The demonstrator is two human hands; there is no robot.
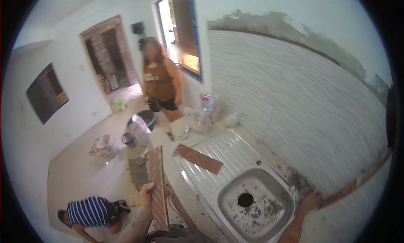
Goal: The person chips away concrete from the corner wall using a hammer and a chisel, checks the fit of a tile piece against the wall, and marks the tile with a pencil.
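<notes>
My left hand (147, 194) is closed around the edge of a long, narrow brown tile strip (157, 188) with pale diagonal lines. The strip stands nearly upright in view, in front of the counter. My right hand (310, 201) reaches to the wall beside the sink, at the end of a brown strip (338, 195) running along the wall; its fingers are too unclear to read. Between my hands is a steel sink (225, 192) with grey mortar crumbs in its bowl. A second brown tile strip (198, 158) lies across the ribbed drainboard.
Grey mortar lumps (298, 182) lie between sink and wall. Bags (198, 120) and a putty-like tool (169, 133) rest on the counter's far end. A person (160, 81) stands beyond; another, in a striped shirt (90, 211), bends low at left. Buckets (128, 138) stand on the floor.
</notes>
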